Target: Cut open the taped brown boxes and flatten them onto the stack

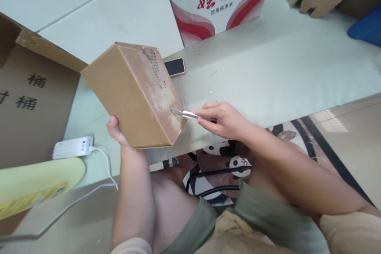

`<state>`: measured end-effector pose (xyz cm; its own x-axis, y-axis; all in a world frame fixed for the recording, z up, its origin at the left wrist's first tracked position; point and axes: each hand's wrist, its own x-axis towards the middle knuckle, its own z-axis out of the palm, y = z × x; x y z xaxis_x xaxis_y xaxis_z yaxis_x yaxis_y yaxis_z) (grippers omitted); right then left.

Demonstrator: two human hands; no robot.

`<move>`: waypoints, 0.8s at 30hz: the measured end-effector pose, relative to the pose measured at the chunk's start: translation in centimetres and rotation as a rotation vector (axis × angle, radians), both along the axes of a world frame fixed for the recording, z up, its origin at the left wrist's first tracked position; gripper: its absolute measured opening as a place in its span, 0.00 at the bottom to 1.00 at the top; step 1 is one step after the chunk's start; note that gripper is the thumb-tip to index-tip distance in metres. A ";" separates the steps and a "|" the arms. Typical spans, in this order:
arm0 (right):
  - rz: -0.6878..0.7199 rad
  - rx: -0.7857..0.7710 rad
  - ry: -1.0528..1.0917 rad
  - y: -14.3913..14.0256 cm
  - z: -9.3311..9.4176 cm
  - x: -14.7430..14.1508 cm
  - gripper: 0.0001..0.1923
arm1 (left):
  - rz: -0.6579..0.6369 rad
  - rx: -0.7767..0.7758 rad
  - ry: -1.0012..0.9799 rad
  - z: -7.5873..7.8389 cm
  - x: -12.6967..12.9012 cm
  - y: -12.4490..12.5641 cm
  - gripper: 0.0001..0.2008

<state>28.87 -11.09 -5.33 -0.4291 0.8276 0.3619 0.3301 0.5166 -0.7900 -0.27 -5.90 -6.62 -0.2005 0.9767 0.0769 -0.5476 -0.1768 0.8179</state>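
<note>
Blade [184, 114] scrapes box [133, 95]; 娃哈哈 carton [220, 0].

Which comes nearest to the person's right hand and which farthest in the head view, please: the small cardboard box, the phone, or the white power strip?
From the right hand, nearest first:
1. Small cardboard box, just left of the hand; the metal blade it holds touches the box's taped edge.
2. Phone, up and left on the grey surface behind the box.
3. White power strip, far left beyond the left hand.
</note>
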 end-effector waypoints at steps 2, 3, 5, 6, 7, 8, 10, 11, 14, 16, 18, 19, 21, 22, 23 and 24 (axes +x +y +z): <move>0.016 -0.019 -0.020 -0.2 0.2 0.1 0.19 | 0.006 -0.015 -0.010 0.0 0.1 -0.1 0.25; 0.023 -0.030 -0.030 -0.2 0.2 0.1 0.18 | 0.007 -0.021 -0.015 0.0 0.2 -0.1 0.25; 0.034 -0.053 -0.050 -0.4 0.3 0.1 0.19 | 0.002 -0.027 -0.018 0.1 0.5 -0.2 0.24; 0.038 -0.058 -0.056 -0.5 0.3 0.1 0.19 | -0.002 -0.026 -0.020 0.2 0.6 -0.2 0.24; 0.042 -0.059 -0.058 -0.6 0.3 0.0 0.19 | -0.006 -0.022 -0.026 0.2 0.7 -0.2 0.24; 0.046 -0.056 -0.055 -0.6 0.3 0.1 0.20 | -0.009 -0.016 -0.034 0.3 0.8 -0.1 0.24; 0.047 -0.043 -0.038 -0.5 0.3 0.1 0.20 | -0.021 0.004 -0.053 0.4 0.8 -0.1 0.24; 0.045 -0.037 -0.031 -0.5 0.3 0.2 0.19 | -0.028 0.014 -0.057 0.4 0.7 0.0 0.24; 0.045 -0.031 -0.023 -0.5 0.5 0.3 0.18 | -0.023 0.030 -0.049 0.3 0.5 0.1 0.23; 0.055 -0.039 -0.018 -0.5 0.5 0.2 0.18 | 0.001 0.043 -0.040 0.3 0.4 0.1 0.23; 0.071 -0.054 -0.013 -0.5 0.5 0.1 0.18 | 0.012 0.052 -0.031 0.4 0.6 0.0 0.23; 0.079 -0.062 -0.012 -0.5 0.5 0.1 0.18 | 0.013 0.054 -0.026 0.5 0.7 -0.1 0.24; 0.093 -0.078 -0.011 -0.5 0.5 0.0 0.18 | 0.015 0.048 -0.016 0.7 0.9 -0.2 0.23; 0.103 -0.084 -0.012 -0.5 0.5 0.0 0.18 | 0.018 0.042 -0.009 0.8 0.9 -0.2 0.23; 0.111 -0.088 -0.014 -0.5 0.6 -0.1 0.18 | 0.025 0.040 0.003 0.8 0.9 -0.2 0.23; 0.122 -0.090 -0.020 -0.5 0.6 -0.1 0.18 | 0.032 0.042 0.017 0.9 0.7 -0.1 0.23</move>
